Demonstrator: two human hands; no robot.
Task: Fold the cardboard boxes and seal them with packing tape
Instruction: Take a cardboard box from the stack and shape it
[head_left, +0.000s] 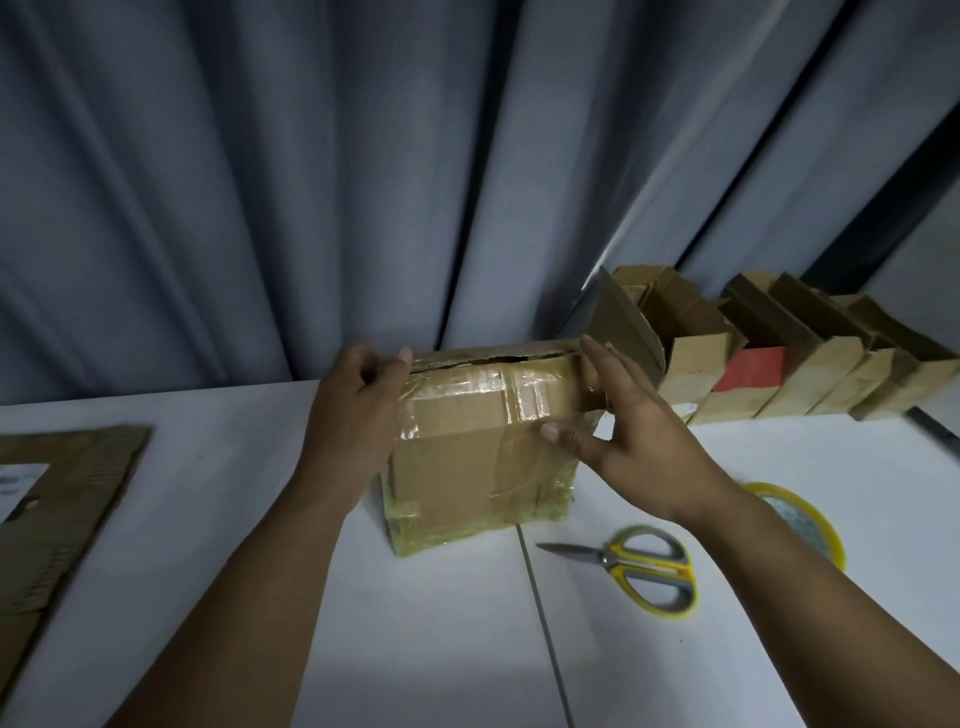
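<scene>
1. Brown cardboard box (467, 457), wrapped in glossy clear tape, stands upright near the middle of the white table (415, 623), just in front of the grey curtain (311, 182).
2. A dark slit gapes along its top seam. If both hands let go, the flaps would likely spring further apart.
3. The tape on the front already looks wrinkled. Pressing it hard could set the creases in rather than flatten them.
4. The yellow-rimmed tape roll (810, 519) and yellow-handled scissors (644, 569) lie beside the right forearm. Reaching for either frees one side of the box, which might then slide or tip.
5. A shove rightward could knock it into the row of open cardboard boxes (779, 364) close behind.
6. Left hand (358, 405): it is curled round the upper left corner with the thumb at the top edge, gripping the box.
7. Right hand (639, 441): it is spread wide, with straight fingers along the right side and the thumb pressing the taped front. It touches the box and clasps nothing.
</scene>
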